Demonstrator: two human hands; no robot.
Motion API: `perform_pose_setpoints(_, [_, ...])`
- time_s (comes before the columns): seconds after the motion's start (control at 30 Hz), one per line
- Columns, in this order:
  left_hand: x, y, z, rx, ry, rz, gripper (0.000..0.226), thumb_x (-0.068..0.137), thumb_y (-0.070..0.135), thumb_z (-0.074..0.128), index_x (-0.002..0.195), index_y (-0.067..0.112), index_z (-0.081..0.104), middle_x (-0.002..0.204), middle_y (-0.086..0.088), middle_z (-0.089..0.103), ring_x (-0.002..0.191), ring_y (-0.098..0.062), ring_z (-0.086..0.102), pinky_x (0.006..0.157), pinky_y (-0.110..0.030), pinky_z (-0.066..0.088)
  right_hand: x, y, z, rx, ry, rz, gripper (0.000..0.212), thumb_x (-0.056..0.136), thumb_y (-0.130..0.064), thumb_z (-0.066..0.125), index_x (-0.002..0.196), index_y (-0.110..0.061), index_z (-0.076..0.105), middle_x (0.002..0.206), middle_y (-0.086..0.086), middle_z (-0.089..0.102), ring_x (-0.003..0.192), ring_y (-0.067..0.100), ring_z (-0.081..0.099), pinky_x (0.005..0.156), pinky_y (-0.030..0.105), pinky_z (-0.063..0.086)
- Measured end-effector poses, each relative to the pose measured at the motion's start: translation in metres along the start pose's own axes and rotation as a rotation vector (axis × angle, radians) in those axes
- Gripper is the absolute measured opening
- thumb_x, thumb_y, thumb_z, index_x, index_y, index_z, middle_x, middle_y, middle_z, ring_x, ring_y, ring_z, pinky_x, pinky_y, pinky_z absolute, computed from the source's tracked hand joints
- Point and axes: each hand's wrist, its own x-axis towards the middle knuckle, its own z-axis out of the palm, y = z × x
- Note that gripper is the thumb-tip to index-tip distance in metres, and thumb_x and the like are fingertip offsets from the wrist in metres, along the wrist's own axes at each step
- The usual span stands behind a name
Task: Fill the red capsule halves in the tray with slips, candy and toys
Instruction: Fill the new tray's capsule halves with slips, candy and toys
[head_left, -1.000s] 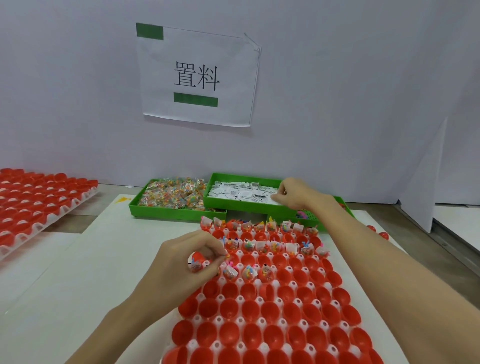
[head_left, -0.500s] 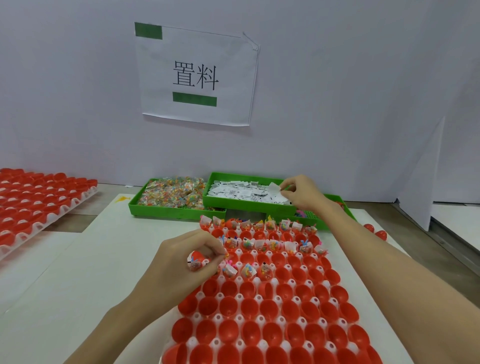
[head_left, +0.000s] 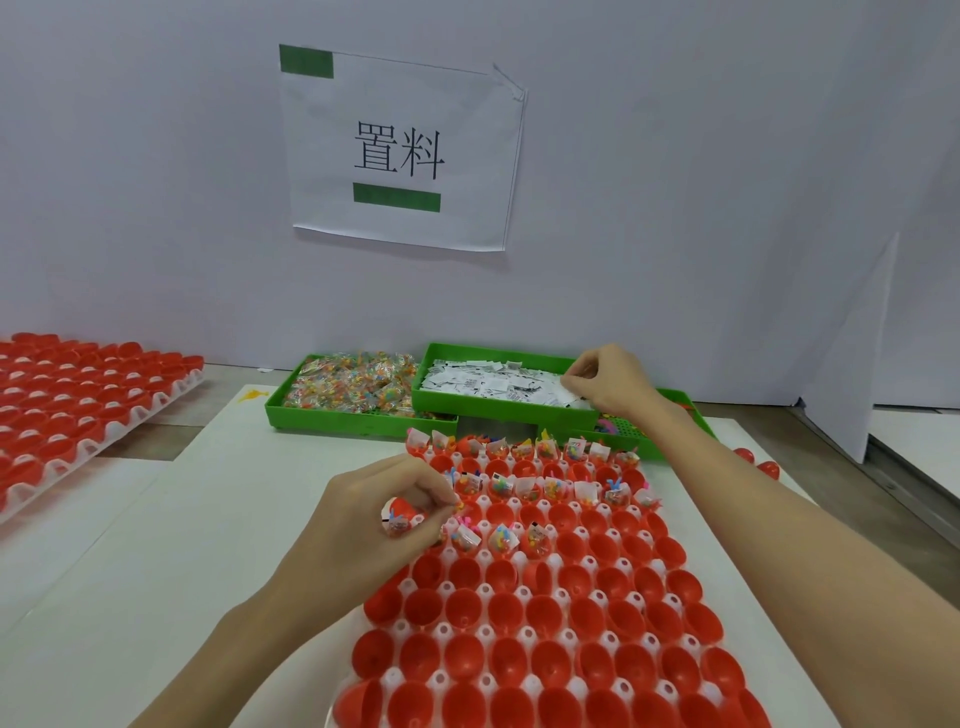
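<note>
White bench: we judge the right hand (head_left: 610, 382), fingertips pinching among the slips (head_left: 493, 382), may lift several; left hand (head_left: 384, 512) pinches a filled capsule half (head_left: 402, 514).

A tray of capsule halves (head_left: 545, 623) lies in front on a board (head_left: 156, 571), with only its far rows filled. Behind it sit three bins: a candy bin (head_left: 358, 387) to the left, a slip bin (head_left: 498, 387) in the middle, and a third bin (head_left: 675, 431) partly hidden to the right. A second capsule tray (head_left: 78, 410) lies far left, and a paper sign (head_left: 402, 145) hangs on the wall behind the bins.
</note>
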Motion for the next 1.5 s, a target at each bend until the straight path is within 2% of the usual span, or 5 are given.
perform_pose_setpoints(0.5, [0.0,-0.002,0.001,-0.007,0.003,-0.006,0.023,0.082,0.005,0.084,0.09,0.024,0.074,0.088,0.015,0.071,0.082,-0.01,0.071,0.077,-0.015,0.053,0.004,-0.008,0.004,0.019,0.155,0.016,0.03,0.089,-0.032,0.077,0.069,-0.014,0.065,0.059,-0.003,0.063,0.048,0.0,0.057,0.056,0.019,0.039])
perform_pose_setpoints(0.73, [0.0,-0.003,0.0,-0.004,0.0,-0.017,0.023,0.082,0.006,0.084,0.091,0.024,0.074,0.089,0.016,0.071,0.081,-0.01,0.071,0.077,-0.015,0.054,0.002,-0.002,0.004,-0.021,0.013,0.083,0.027,0.097,0.007,0.055,0.116,-0.003,0.072,0.116,0.014,0.07,0.101,0.022,0.064,0.086,0.023,0.048])
perform_pose_setpoints(0.93, [0.001,-0.001,-0.001,-0.001,0.003,-0.019,0.022,0.082,0.005,0.084,0.09,0.023,0.074,0.087,0.016,0.071,0.081,-0.01,0.07,0.077,-0.014,0.053,0.001,-0.001,0.004,-0.029,-0.021,0.054,0.046,0.097,-0.012,0.067,0.141,-0.006,0.056,0.142,0.015,0.057,0.128,0.029,0.057,0.106,0.036,0.044])
perform_pose_setpoints(1.17, [0.001,0.0,-0.001,-0.005,0.026,-0.044,0.024,0.082,0.003,0.084,0.091,0.023,0.075,0.087,0.017,0.071,0.081,-0.009,0.071,0.078,-0.012,0.052,0.001,0.005,0.005,-0.035,0.06,0.035,0.015,0.094,-0.015,0.071,0.101,-0.004,0.078,0.104,0.01,0.075,0.081,0.011,0.063,0.071,0.02,0.043])
perform_pose_setpoints(1.5, [0.001,0.002,-0.001,0.017,0.054,-0.064,0.028,0.08,0.0,0.084,0.091,0.024,0.075,0.087,0.017,0.072,0.08,-0.008,0.071,0.077,-0.012,0.052,-0.003,-0.008,0.025,0.228,0.294,0.08,0.013,0.094,-0.015,0.072,0.098,-0.005,0.079,0.086,0.008,0.076,0.065,0.007,0.064,0.067,0.021,0.054])
